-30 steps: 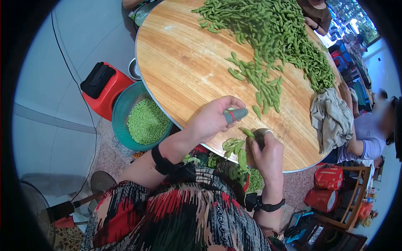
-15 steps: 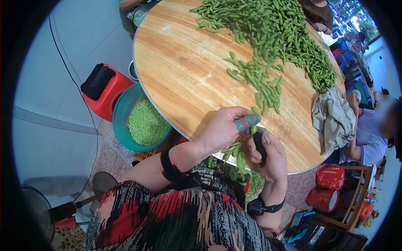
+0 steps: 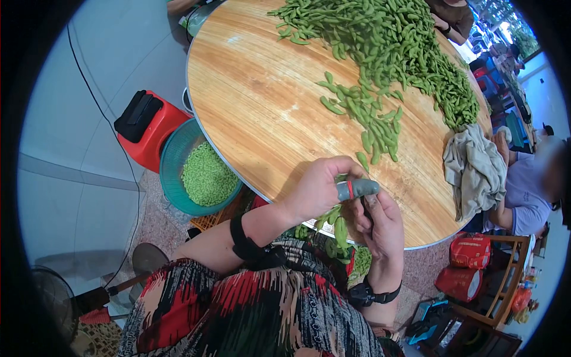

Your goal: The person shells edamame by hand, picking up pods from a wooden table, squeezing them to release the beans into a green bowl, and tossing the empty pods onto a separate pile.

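Both hands meet above the near edge of the round wooden table (image 3: pixel 256 113). My left hand (image 3: pixel 315 187) is closed, with a bit of green pod showing between its fingers; a grey finger cover (image 3: pixel 360 188) with a red band sits on one finger. Its tip touches my right hand (image 3: pixel 385 223), whose fingers are curled in; what they hold is mostly hidden. Just beyond lies a small group of green soybean pods (image 3: pixel 380 134), one close to my left fingertips. Below the hands, pods and empty-looking husks (image 3: pixel 339 229) hang at the table edge.
A large heap of soybean pods (image 3: pixel 380 35) covers the far side. A teal basket of shelled beans (image 3: pixel 169 181) stands left, beside a red stool (image 3: pixel 157 134). A grey cloth (image 3: pixel 474 169) lies right, near a person in a lilac shirt (image 3: pixel 526 196). Another person sits opposite.
The pod visible between my hands is now mostly covered. My left hand's grey-covered finger has moved right and down onto my right hand, hiding the dark thing seen there.
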Available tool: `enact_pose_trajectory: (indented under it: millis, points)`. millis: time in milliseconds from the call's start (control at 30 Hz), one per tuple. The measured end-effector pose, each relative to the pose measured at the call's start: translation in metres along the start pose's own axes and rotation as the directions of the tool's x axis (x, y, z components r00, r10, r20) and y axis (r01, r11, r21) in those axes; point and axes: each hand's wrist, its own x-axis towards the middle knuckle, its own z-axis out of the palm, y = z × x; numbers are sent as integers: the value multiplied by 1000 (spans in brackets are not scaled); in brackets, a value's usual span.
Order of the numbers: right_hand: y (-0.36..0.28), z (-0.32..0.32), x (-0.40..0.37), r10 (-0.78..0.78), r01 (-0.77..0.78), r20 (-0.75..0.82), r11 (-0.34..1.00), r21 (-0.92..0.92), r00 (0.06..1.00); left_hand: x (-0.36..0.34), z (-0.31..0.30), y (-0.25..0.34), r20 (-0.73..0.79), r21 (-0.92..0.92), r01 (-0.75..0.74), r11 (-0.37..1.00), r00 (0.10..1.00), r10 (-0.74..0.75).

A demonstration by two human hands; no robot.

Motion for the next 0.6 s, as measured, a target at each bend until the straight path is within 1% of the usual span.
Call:
enact_pose_trajectory:
  millis: [33, 67, 133, 167, 233, 267, 300, 333, 367, 400, 433, 467, 533, 567, 600]
  points:
    - [-1, 0, -1, 12, -12, -15, 1000, -7, 1000, 1, 0, -3, 94, -247, 37, 968, 995, -14]
    - [-2, 2, -2, 13, -13, -15, 1000, -8, 1000, 2, -2, -3, 94, -247, 37, 968, 995, -14]
    - [-6, 5, -5, 98, -97, -35, 995, 40, 995, 3, -8, -3, 246, -332, 215, 919, 960, -136]
    - [-5, 5, -5, 99, -97, -36, 994, 41, 994, 4, -8, -6, 246, -332, 216, 918, 960, -137]
    - [-3, 5, -4, 111, -107, -27, 986, 130, 993, 6, -7, -12, 304, -506, 303, 807, 939, -162]
    - [0, 4, -3, 111, -106, -28, 986, 131, 993, 6, -5, -13, 305, -506, 304, 808, 938, -162]
    - [6, 0, 0, 12, -16, -78, 999, -41, 997, 5, 0, -12, 196, -366, 194, 910, 972, -128]
    - [12, -3, 2, -93, 67, -110, 974, -217, 990, 4, 3, -10, 92, -202, 89, 975, 993, -71]
    - [16, -7, 4, -93, 67, -109, 974, -218, 990, 3, 3, -6, 92, -202, 88, 975, 993, -71]
    - [19, -10, 6, -225, 154, -126, 895, -419, 966, 3, 2, 0, 30, 50, 3, 999, 1000, -5]
    - [20, -11, 7, -354, 219, -113, 767, -603, 928, 2, 2, 2, -12, 303, -67, 951, 997, 74]
    - [19, -11, 7, -355, 220, -113, 766, -604, 928, 2, 2, 2, -11, 303, -69, 951, 997, 76]
    - [12, -6, 6, -179, 84, -248, 933, -351, 952, 2, 2, -3, 7, 192, -58, 980, 998, 58]
    - [10, -7, 5, -179, 84, -248, 933, -350, 952, 2, 1, -7, 7, 192, -58, 980, 998, 58]
    - [8, -9, 4, -139, 74, -217, 956, -285, 966, 3, -1, -10, 65, 58, -11, 998, 998, 7]
